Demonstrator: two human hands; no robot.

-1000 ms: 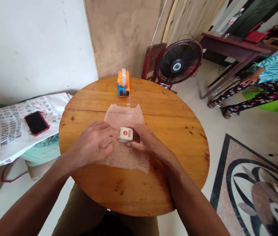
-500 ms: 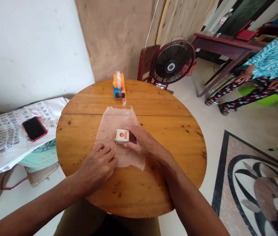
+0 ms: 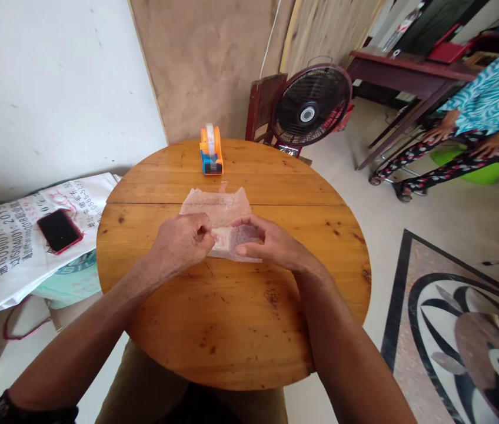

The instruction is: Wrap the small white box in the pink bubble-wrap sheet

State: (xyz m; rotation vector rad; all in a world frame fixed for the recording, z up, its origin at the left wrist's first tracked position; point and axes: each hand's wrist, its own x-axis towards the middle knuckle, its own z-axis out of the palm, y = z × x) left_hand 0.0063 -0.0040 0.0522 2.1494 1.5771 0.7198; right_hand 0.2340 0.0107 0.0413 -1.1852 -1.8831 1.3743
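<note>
A sheet of bubble wrap (image 3: pixel 215 203) lies on the round wooden table (image 3: pixel 232 330), its near part folded up over a small box (image 3: pixel 222 239). The box shows only dimly through the clear layer. My left hand (image 3: pixel 184 238) is closed at the box's left side, its fingers pinching the folded edge of the wrap. Curved round the box's right end, my right hand (image 3: pixel 271 240) has its thumb on the near side and its fingers on the far side, holding box and wrap together.
An orange and blue tape dispenser (image 3: pixel 211 152) stands at the table's far edge. Behind the table is a fan (image 3: pixel 306 112). On the left a phone (image 3: pixel 59 230) lies on white sacks (image 3: pixel 6 235). A seated person (image 3: pixel 479 112) is at the right.
The near edge of the bubble wrap has been lifted and folded away from me over the box. My left hand moved forward with it. My right hand stays around the box.
</note>
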